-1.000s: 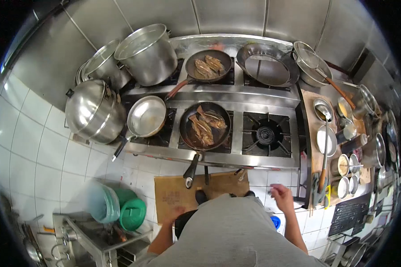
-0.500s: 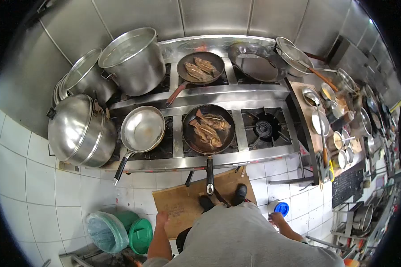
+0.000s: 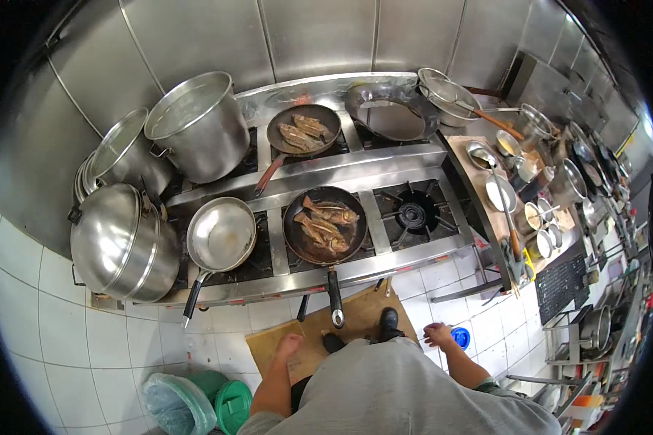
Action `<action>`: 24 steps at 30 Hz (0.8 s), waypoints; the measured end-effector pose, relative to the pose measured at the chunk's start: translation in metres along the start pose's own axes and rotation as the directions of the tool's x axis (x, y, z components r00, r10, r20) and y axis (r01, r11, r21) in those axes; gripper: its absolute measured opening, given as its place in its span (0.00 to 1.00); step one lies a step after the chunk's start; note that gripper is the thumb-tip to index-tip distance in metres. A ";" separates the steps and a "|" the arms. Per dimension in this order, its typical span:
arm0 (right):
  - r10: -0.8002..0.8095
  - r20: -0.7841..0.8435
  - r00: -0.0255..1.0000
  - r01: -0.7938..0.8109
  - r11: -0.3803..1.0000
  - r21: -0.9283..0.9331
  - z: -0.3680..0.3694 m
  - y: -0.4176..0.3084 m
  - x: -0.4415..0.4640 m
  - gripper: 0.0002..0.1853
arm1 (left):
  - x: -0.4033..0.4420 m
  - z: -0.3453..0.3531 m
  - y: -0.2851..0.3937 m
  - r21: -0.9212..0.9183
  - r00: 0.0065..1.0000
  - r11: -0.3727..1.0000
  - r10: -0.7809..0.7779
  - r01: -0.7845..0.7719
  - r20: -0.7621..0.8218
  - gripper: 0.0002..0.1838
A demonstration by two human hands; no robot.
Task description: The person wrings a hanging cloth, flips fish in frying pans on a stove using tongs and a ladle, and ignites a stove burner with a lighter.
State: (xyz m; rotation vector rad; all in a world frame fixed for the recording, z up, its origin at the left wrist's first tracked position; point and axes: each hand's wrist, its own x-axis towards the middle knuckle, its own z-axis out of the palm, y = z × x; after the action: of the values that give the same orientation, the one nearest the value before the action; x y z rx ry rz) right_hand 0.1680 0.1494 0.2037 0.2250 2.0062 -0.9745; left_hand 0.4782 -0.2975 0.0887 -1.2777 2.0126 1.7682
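Note:
My left hand [image 3: 289, 346] hangs low over the cardboard [image 3: 268, 341], its fingers curled; whether anything is in it is too small to tell. My right hand [image 3: 437, 334] is beside the blue lid [image 3: 460, 337], fingers apart and holding nothing. Neither hand touches the stove [image 3: 406, 255]. In front of me, a dark pan [image 3: 297, 250] with browned fish [image 3: 328, 232] sits on a front burner, its black handle [image 3: 334, 293] pointing toward me. Behind it, another pan [image 3: 277, 145] holds more fish [image 3: 301, 134]. To the left is a steel pan [image 3: 221, 233] with nothing in it.
Large pots [image 3: 203, 134] and a domed steamer [image 3: 123, 243] stand at the left. A dark wok [image 3: 392, 116] is at the back. Bowls [image 3: 500, 193] and a ladle [image 3: 514, 235] lie on the right counter. A lined bin [image 3: 178, 406] and black mat [image 3: 561, 286] are below.
The view has shifted, and the stove sits lower and further left in it. My left hand has come forward over the cardboard. My right hand remains at my right side, near the blue lid.

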 end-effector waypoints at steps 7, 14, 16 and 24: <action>0.242 0.004 0.970 -0.241 0.967 -0.080 -0.005 0.064 -0.016 0.13 | 0.006 -0.024 -0.048 -0.115 0.975 0.974 -0.180 0.195 0.127 0.07; 0.177 0.040 0.983 -0.177 0.984 -0.015 0.009 0.060 -0.009 0.16 | -0.041 -0.016 -0.020 -0.109 0.984 0.983 -0.159 0.149 -0.082 0.15; 0.133 0.036 0.990 -0.132 0.991 -0.024 0.015 0.055 -0.001 0.18 | -0.043 -0.016 -0.017 -0.227 0.974 0.954 -0.216 0.197 -0.060 0.15; 0.060 0.007 0.998 -0.060 0.998 0.015 0.025 0.024 -0.007 0.16 | -0.043 -0.025 -0.053 0.000 0.965 0.979 -0.200 0.203 0.171 0.11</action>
State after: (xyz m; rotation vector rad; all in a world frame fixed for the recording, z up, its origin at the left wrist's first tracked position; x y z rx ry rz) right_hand 0.1993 0.1488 0.1878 0.2881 1.9759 -0.9515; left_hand 0.5508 -0.2950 0.0836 -1.2405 1.7135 1.7388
